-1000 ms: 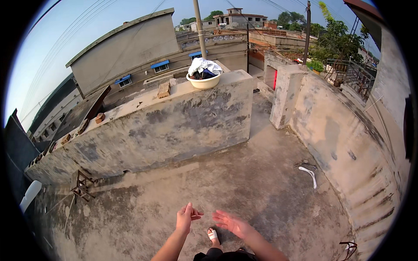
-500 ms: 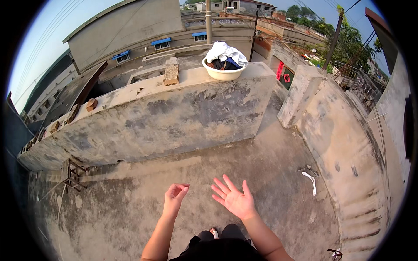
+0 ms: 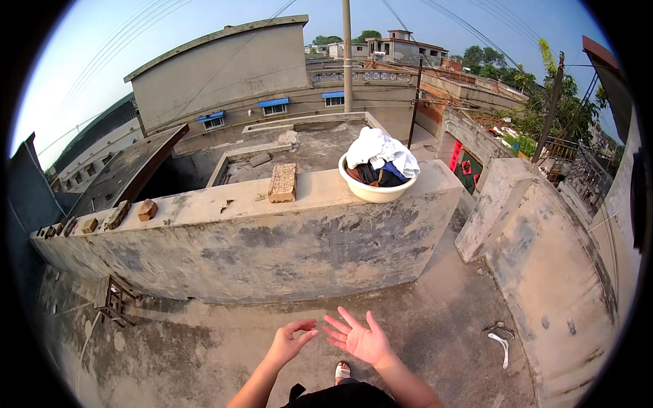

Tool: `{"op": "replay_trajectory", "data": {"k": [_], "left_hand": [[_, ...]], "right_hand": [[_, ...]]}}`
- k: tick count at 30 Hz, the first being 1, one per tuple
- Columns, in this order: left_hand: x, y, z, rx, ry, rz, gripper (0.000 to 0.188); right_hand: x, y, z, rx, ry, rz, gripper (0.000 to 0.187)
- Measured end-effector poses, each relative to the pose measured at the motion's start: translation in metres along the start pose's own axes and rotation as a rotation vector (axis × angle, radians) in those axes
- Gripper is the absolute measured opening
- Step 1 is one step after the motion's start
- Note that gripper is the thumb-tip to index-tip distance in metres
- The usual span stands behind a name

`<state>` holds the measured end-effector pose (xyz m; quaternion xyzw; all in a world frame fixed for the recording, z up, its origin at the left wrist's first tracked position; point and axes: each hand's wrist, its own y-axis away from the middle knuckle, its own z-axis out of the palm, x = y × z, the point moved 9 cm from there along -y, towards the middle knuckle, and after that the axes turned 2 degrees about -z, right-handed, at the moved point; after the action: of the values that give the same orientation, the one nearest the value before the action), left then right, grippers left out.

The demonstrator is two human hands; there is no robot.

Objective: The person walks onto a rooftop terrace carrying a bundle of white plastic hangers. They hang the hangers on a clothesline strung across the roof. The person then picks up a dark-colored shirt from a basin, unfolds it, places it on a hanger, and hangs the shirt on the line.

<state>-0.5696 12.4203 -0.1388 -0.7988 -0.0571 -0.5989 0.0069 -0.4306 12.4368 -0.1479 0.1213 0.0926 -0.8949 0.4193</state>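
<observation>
My right hand [image 3: 360,338] is held out in front of me, palm up with its fingers spread and nothing on it. Just to its left is my left hand [image 3: 291,342], fingers bent and the thumb slightly apart from them; no object shows in it. The two hands are close together over the concrete floor. Beyond them, on top of a low plastered wall [image 3: 286,234], stands a cream basin [image 3: 378,193]. Clothes are heaped in the basin: a white garment [image 3: 381,151] lies on top of dark, brown and blue ones. Neither hand touches the basin.
A brick [image 3: 283,183] and several smaller brick pieces sit along the wall top. A small wooden stool [image 3: 114,299] is by the wall's foot at left. White hangers [image 3: 500,347] lie on the floor at right, near a curved side wall [image 3: 551,285].
My view has tilted up, so the wall and basin appear lower. My left hand has moved closer to the right one, and its thumb and fingers have parted. The right hand stays spread.
</observation>
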Motion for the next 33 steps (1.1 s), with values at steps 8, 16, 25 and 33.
{"op": "replay_trajectory", "data": {"k": [8, 16, 25, 33], "left_hand": [[0.019, -0.115, -0.030, 0.178, 0.118, 0.139, 0.017], [0.009, -0.219, -0.014, -0.029, 0.214, 0.012, 0.012], [0.037, -0.357, -0.052, -0.090, 0.289, 0.122, 0.039], [0.033, -0.440, -0.035, -0.271, 0.387, 0.223, 0.011]], "right_hand": [[-0.042, -0.107, -0.002, -0.110, 0.158, 0.236, 0.071], [-0.113, -0.149, -0.051, -0.046, 0.252, 0.143, 0.068], [-0.262, -0.165, -0.122, 0.658, 0.703, -0.319, 0.029], [-0.351, -0.147, -0.100, 1.229, 1.066, -0.833, 0.022]]}}
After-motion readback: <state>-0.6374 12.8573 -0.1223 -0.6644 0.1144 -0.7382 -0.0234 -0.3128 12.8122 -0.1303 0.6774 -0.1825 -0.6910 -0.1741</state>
